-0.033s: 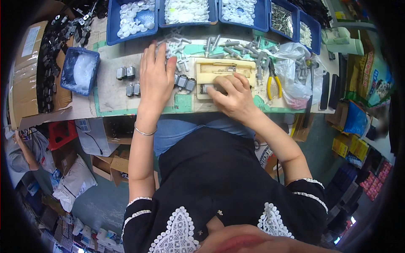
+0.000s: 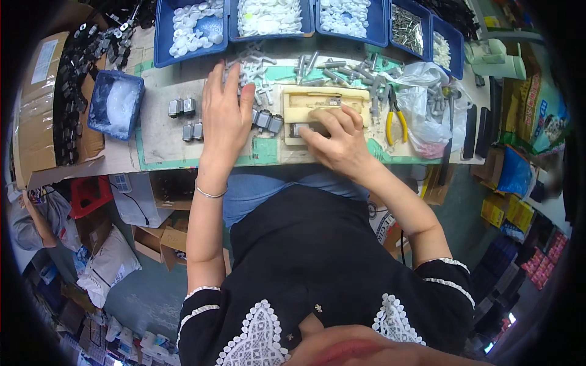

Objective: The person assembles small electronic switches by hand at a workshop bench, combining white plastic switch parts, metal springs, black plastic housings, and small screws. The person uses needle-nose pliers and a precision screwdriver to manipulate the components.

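Observation:
My left hand [image 2: 226,116] lies flat on the table, fingers stretched out and holding nothing. Its fingertips reach beside a pile of white branched plastic pieces [image 2: 256,70]. Small silver-and-black metal blocks lie on both sides of it, a pair [image 2: 182,107] to the left and another group [image 2: 267,121] to the right. My right hand [image 2: 340,139] is bent over a cream slotted tray [image 2: 295,112]. Its thumb and curled fingers close in on a dark metal block [image 2: 299,129] in the tray's near slot; the hand partly hides it. A thin rod lies in the far slot.
Blue bins [image 2: 234,24] of white parts and metal pins line the back. Grey cylindrical pieces [image 2: 332,72], yellow-handled pliers [image 2: 397,125] and a clear plastic bag [image 2: 427,116] lie to the right. A blue tub [image 2: 99,116] of white grease-like stuff and a cardboard box [image 2: 43,91] stand left.

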### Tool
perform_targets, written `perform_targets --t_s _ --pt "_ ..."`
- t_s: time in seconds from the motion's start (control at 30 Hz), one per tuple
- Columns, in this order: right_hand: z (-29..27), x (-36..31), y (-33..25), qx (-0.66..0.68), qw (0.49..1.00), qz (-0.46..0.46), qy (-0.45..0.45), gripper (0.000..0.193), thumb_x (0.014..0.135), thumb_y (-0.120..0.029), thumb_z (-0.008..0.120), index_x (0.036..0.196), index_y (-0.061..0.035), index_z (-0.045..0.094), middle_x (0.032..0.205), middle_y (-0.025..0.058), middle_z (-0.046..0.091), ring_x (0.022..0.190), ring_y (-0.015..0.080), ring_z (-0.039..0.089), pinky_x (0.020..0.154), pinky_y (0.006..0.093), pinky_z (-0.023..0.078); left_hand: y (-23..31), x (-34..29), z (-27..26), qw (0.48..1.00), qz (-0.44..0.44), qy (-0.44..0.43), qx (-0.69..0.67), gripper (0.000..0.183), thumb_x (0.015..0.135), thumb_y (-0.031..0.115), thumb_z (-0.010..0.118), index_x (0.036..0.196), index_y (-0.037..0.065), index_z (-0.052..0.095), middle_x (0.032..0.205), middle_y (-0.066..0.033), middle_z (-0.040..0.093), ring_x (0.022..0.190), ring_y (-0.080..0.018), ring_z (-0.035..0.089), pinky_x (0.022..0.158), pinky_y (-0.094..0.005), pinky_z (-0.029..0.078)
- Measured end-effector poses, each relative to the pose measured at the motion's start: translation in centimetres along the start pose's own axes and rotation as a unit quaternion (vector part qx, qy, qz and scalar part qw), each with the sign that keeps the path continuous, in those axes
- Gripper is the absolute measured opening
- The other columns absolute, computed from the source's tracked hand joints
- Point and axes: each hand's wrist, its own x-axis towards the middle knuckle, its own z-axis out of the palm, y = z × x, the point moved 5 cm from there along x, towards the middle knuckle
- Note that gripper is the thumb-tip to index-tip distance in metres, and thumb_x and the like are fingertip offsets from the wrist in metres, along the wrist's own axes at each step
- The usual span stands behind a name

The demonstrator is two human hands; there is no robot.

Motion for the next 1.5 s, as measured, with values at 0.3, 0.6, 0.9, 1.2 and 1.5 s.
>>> perform_targets --t_s 0.3,0.6,0.9,1.2,1.5 --pt "-6.9 4.4 14.9 -0.068 0.973 0.178 0.127 0.018 0.083 -0.027 0.062 0.092 -0.0123 0.066 0.103 0.005 0.06 0.1 0.0234 0.052 0.09 0.0393 0.033 1.9 2.9 0.3 0.993 0.113 -0.017 0.036 0.039 0.086 0.031 0.057 0.111 0.001 0.058 0.115 -0.0178 0.055 0.105 -0.0354 0.051 0.088 -0.0424 0.039" --pt "-4.0 4.7 24.3 -0.148 0.94 0.285 -0.11 0.016 0.078 -0.012 0.054 0.086 -0.0064 0.067 0.084 0.0175 0.066 0.083 0.0376 0.062 0.077 0.0451 0.049 1.5 2.8 0.1 0.985 0.112 -0.014 -0.132 0.013 0.08 0.016 0.064 0.081 0.003 0.062 0.092 -0.0107 0.06 0.089 -0.0283 0.055 0.086 -0.0387 0.04" --pt "-5.8 3.8 23.9 -0.039 0.965 0.243 0.088 0.013 0.073 -0.012 0.062 0.077 -0.0004 0.064 0.073 0.0158 0.065 0.067 0.0329 0.064 0.066 0.039 0.051 8.8 7.8 -1.6 0.968 0.174 0.048 -0.173 0.01 0.077 0.007 0.062 0.086 0.003 0.062 0.081 -0.0077 0.061 0.077 -0.0248 0.058 0.07 -0.0332 0.042" --pt "-8.4 3.2 20.5 0.151 0.912 0.323 0.202 0.011 0.073 -0.007 0.063 0.082 -0.0006 0.062 0.074 0.0085 0.066 0.066 0.0148 0.065 0.061 0.0266 0.051 11.6 17.1 8.6 0.905 0.379 -0.051 0.186 0.005 0.069 0.011 0.062 0.07 0.011 0.067 0.078 -0.0035 0.058 0.086 -0.0204 0.054 0.076 -0.0337 0.04" --pt "-7.4 1.4 17.2 0.323 0.857 0.356 0.186 0.003 0.078 -0.001 0.059 0.081 -0.0003 0.06 0.074 0.0045 0.064 0.069 0.009 0.064 0.059 0.021 0.048 12.4 17.9 9.5 0.904 0.38 -0.16 0.111 0.005 0.072 0.012 0.065 0.076 0.008 0.064 0.082 -0.0053 0.059 0.086 -0.0235 0.056 0.077 -0.0356 0.04"
